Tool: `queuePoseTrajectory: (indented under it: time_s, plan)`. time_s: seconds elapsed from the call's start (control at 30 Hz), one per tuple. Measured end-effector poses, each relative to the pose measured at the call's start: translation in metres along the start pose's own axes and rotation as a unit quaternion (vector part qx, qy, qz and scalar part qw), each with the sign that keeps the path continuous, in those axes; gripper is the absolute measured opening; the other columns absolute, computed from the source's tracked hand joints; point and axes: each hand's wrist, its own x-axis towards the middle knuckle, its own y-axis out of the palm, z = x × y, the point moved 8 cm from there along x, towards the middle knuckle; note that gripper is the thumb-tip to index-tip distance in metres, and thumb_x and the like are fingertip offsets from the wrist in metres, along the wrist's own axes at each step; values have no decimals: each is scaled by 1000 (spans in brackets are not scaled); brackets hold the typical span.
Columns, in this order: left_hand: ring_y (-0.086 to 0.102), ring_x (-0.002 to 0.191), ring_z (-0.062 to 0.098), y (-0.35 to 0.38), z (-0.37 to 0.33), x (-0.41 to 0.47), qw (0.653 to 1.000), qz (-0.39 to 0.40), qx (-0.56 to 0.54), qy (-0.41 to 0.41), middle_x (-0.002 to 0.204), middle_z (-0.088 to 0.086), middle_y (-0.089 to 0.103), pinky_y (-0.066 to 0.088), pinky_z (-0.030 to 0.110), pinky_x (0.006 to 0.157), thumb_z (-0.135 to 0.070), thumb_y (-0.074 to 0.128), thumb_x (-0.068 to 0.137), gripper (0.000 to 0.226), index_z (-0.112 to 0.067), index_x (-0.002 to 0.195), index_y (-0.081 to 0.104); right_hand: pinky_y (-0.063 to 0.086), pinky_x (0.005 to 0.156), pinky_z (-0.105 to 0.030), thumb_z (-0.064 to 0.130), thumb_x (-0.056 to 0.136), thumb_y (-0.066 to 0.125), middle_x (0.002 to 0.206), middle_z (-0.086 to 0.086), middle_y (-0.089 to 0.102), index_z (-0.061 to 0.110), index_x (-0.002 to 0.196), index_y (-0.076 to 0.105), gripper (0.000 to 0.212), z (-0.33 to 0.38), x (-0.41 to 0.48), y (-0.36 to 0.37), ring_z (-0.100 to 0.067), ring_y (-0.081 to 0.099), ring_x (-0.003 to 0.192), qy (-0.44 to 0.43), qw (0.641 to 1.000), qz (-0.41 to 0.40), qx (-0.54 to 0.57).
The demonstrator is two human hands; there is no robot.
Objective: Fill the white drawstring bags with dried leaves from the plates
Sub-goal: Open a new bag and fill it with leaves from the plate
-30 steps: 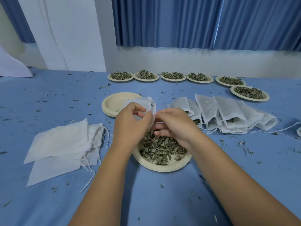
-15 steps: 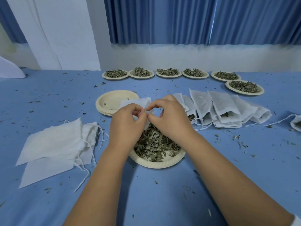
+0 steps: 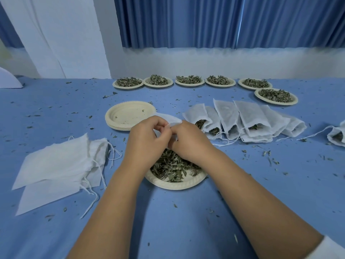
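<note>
Above the near plate (image 3: 175,184) of dried leaves (image 3: 169,165), left hand (image 3: 147,144) and right hand (image 3: 190,141) both pinch one white drawstring bag (image 3: 172,120).

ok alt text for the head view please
The left hand and right hand pinch a white drawstring bag over a plate of dried leaves on a blue table. Empty bags lie left, filled bags right, more leaf plates behind.

The left hand (image 3: 147,144) and right hand (image 3: 190,142) are bare, and a white sleeve (image 3: 334,248) edge shows on the right arm (image 3: 261,199).
</note>
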Motion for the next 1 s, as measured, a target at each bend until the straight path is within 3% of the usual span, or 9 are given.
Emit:
queuePoseTrajectory:
  time_s: [0.13,0.2,0.37,0.53,0.63,0.77,0.87,1.0]
  plan:
    - [47,47,-10,3,-1,-1,1000,11,16,3,72,-14,66,33,10,49,-20,65,87,13,-27,76,65,39,67,-30,17,88,57,89,-3,62,25,95,69,17,0,-1,0,-14,43,89,-2,1000,1,-9]
    - [47,46,-10,1,0,-1,1000,5,24,-3,74,-15,66,32,16,50,-22,64,88,13,-27,77,64,45,71,-33,17,89,56,96,-8,59,23,97,71,19,0,0,-1,-20,51,91,3,1000,0,-22]
    - [48,52,0,-7,5,-1,996,-32,75,-20,82,-14,66,38,23,56,-24,61,89,8,-28,82,63,48,81,-38,19,92,60,98,-6,54,13,85,72,15,-1,3,-11,-23,57,87,10,1000,-19,-12]
    - [48,56,2,-6,6,0,996,-33,79,-24,83,-13,66,41,27,59,-25,61,90,6,-26,85,64,48,84,-34,27,90,66,106,-2,54,24,90,71,6,-4,0,-19,-18,60,87,16,1000,-27,4]
    - [49,57,2,-5,4,0,995,-31,95,-14,84,-12,65,39,22,57,-24,61,90,6,-25,84,64,49,86,-35,33,88,66,109,-2,53,29,103,73,16,-6,-2,-14,-18,59,93,23,999,3,-24]
    - [59,80,16,-7,8,1,992,-48,111,-29,90,-6,67,43,31,66,-23,59,91,10,-18,92,67,48,80,-31,35,84,71,98,6,52,31,83,69,5,-6,-5,-21,-8,56,77,11,1000,-9,13]
    - [60,82,18,-9,9,2,990,-58,120,-40,92,-4,68,43,32,67,-24,57,91,12,-17,94,67,46,78,-27,44,78,75,96,9,49,35,75,63,16,-9,-8,-17,-4,55,80,2,1000,23,19]
    - [62,88,17,-5,8,1,992,-46,108,-44,92,-5,68,46,33,73,-25,59,91,12,-18,95,69,45,82,-27,54,69,81,97,13,51,39,102,66,39,-8,-17,3,-8,53,97,-11,993,113,-25]
